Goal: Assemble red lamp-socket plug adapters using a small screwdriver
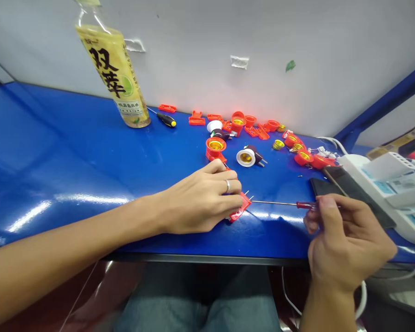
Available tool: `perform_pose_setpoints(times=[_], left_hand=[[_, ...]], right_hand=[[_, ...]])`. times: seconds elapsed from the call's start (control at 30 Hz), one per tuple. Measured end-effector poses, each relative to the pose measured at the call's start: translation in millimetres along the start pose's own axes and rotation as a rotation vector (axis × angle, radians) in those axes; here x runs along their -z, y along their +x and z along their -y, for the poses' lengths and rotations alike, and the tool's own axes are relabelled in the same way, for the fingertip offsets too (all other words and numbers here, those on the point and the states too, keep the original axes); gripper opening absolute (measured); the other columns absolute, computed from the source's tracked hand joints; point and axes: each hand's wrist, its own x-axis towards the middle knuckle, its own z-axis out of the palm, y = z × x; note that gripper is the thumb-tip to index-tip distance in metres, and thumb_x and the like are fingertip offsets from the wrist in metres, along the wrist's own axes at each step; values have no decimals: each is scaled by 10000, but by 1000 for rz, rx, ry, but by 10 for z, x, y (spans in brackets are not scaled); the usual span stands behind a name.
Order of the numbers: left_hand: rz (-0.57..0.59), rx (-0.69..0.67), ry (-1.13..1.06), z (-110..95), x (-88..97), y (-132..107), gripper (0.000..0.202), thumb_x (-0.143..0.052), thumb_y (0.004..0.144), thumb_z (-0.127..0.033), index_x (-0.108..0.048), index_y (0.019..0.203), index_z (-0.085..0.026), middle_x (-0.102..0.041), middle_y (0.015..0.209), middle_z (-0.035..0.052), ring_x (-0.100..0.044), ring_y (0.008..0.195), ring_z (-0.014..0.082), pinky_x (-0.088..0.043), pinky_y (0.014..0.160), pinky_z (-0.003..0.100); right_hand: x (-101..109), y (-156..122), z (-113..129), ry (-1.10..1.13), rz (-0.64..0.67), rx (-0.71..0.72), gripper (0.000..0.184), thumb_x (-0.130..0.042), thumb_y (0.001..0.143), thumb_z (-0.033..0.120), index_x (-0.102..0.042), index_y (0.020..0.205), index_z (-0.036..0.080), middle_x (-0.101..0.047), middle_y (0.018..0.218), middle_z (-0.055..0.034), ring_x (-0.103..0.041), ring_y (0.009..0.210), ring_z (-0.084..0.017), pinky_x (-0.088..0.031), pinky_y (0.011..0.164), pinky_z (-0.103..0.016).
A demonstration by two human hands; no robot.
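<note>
Front edge of the bench (90,161): your left hand (200,200) clamps the red plug adapter (241,208) down; your right hand (342,235) pinches a slim screwdriver (283,203), tip at its pins. Driving likely needs steady alignment.

The single head-worn camera sits just above the near edge of the blue surface (72,152), looking forward and down at close range, with the left hand (200,200) and right hand (346,240) in the foreground and the grey wall (200,37) beyond.
</note>
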Motion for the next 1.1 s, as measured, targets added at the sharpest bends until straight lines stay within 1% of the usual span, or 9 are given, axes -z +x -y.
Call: perform_pose_setpoints(times=[0.2,0.37,0.47,0.53,0.63,0.73,0.83,0.97,1.1], left_hand=[[-77,18,23,77,165,5,188,-526,988,-177,-685,888,-169,-698,859,50,-593,800,173,-423,822,377],[101,-71,144,178,138,-33,272,-505,963,-160,-655,737,-176,-691,841,48,-584,827,188,-412,800,377],[137,-79,157,216,91,-56,270,-522,955,-162,-674,733,-182,-700,866,48,-597,878,195,-406,802,376],[103,-76,152,224,97,-63,250,-529,952,-159,-699,771,-187,-718,893,46,-605,889,198,-414,816,381],[-32,-70,161,180,119,-51,185,-553,929,-150,-724,862,-171,-739,915,56,-624,884,206,-438,829,386],[-104,-6,202,54,76,-13,211,-571,949,-269,-729,952,-130,-739,912,91,-635,847,224,-453,769,385],[-28,70,238,-90,-24,28,451,-542,964,-477,-722,1044,-71,-728,944,146,-653,906,280,-468,747,403],[35,137,220,-167,-90,36,318,-551,960,-322,-720,1045,-66,-719,935,145,-653,968,308,-489,796,421],[-79,221,-28,-151,-37,9,301,-538,973,-223,-658,1212,-84,-700,1032,127,-642,970,247,-510,844,391]], right_hand=[[-22,5,-3,-6,-11,-10,199,-804,765,332,-725,807,154,-588,552,35,-524,423,-110,-380,376,-242],[-33,22,-6,20,-52,-66,192,-805,760,332,-715,776,163,-565,522,46,-495,400,-105,-363,370,-242],[-25,26,6,22,-39,-112,193,-810,755,335,-715,772,168,-563,522,47,-495,408,-106,-365,372,-242],[-21,24,19,18,-37,-123,198,-813,752,339,-716,772,167,-565,525,44,-495,416,-106,-365,374,-242],[-28,24,34,34,-61,-137,201,-820,745,333,-720,799,168,-578,536,41,-501,418,-109,-372,379,-249],[-48,35,32,84,-127,-125,204,-826,738,326,-724,808,165,-560,523,49,-471,391,-104,-345,361,-253],[-61,54,14,113,-144,-89,182,-792,774,324,-712,771,161,-536,510,55,-451,380,-98,-317,348,-246],[-53,75,0,156,-131,-54,236,-745,824,357,-647,724,167,-539,529,53,-459,373,-99,-321,325,-242],[-34,74,30,198,-134,-17,295,-669,905,422,-582,756,183,-579,557,44,-467,352,-106,-310,286,-238]])
